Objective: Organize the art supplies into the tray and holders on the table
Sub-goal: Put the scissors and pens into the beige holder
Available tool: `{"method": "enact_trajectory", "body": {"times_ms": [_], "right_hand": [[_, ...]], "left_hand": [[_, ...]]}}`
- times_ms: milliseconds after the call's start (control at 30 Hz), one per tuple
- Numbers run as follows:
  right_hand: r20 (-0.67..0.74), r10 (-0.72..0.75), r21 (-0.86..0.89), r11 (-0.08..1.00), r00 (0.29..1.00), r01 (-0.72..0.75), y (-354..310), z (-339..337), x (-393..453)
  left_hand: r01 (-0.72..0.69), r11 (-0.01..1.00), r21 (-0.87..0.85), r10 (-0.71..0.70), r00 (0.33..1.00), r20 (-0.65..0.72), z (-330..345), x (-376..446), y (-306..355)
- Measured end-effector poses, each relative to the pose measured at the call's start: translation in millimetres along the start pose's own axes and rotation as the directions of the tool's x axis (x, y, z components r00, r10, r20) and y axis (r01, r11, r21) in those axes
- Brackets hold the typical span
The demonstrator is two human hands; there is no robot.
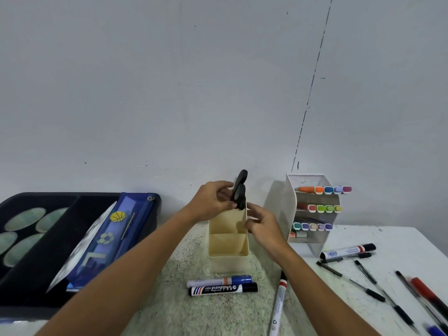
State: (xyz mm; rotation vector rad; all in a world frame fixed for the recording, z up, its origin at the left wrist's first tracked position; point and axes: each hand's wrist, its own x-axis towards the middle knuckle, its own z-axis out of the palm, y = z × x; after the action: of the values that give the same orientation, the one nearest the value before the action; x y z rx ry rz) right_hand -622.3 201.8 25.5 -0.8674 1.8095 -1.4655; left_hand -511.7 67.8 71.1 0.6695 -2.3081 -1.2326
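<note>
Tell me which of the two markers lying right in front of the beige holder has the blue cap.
The farther marker, nearest the holder; the black-capped one lies beside it.

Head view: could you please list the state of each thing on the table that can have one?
Scissors: handles up, going into the back of the beige holder, held by the left hand.
Right hand: fingers on the holder's rim.
White rack: upright, rows of capped markers.
Two markers: capped, lying in front of the holder.
Pencil case: closed, leaning in the black tray.

left hand: grips black scissors over beige holder
right hand: touches holder rim
</note>
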Motion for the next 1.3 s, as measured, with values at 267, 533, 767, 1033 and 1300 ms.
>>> {"method": "enact_trajectory", "body": {"times_ms": [267, 533, 767, 1033, 1300], "right_hand": [[0.011, -0.059, -0.032, 0.998, 0.998, 0.059, 1, 1, -2], [0.007, -0.044, -0.012, 0.999, 0.999, 0.044, 3, 2, -2], [-0.026, -0.041, -0.067, 0.997, 0.999, 0.039, 16, 5, -10], [0.037, -0.215, -0.293, 0.931, 0.976, 0.216, 49, 24, -49], [-0.041, -0.206, -0.342, 0.922, 0.978, 0.180, 53, 31, -53]], "left_hand": [[-0.001, 1.000, 0.011, 0.001, 0.998, -0.064, 11, 5, 8], [-0.003, 1.000, -0.002, 0.003, 0.999, -0.043, 9, -1, 5], [-0.248, 0.876, 0.414, 0.358, 0.909, -0.213, 9, -37, -5], [-0.217, 0.608, 0.764, 0.192, 0.974, 0.125, 39, -114, -73], [-0.141, 0.664, 0.735, 0.118, 0.989, 0.083, 48, -117, -76]]}}
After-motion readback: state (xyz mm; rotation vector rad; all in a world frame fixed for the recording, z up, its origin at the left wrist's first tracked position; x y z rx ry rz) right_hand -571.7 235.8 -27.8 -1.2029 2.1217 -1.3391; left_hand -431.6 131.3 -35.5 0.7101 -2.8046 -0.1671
